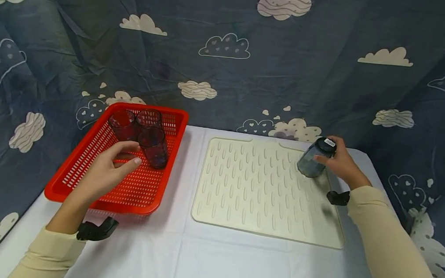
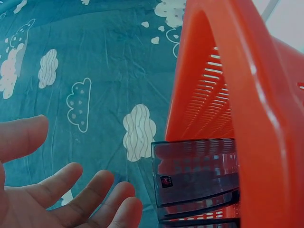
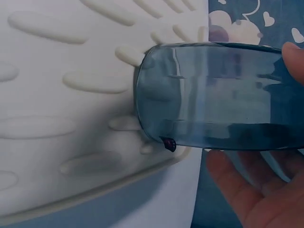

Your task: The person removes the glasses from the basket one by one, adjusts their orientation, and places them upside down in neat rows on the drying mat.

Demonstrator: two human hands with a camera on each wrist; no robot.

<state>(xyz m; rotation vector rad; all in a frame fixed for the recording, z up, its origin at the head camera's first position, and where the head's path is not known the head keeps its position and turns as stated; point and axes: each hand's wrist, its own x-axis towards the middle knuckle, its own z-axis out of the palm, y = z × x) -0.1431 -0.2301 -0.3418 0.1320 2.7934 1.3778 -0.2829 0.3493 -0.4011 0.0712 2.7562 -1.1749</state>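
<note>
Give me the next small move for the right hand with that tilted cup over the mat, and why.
Probably lower the cup mouth-down onto the drying mat. The right hand grips it tilted at the mat's far right corner, base uppermost, with the rim near or touching the ribs. The left hand hangs open over the red basket, near the three remaining cups, holding nothing.

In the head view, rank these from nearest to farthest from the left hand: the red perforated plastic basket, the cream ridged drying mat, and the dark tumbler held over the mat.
1. Red perforated plastic basket: directly under the left hand, at the table's left.
2. Cream ridged drying mat: centre of the table, to the right of the basket.
3. Dark transparent tumbler: tilted over the mat's far right corner, gripped by the right hand.
</note>
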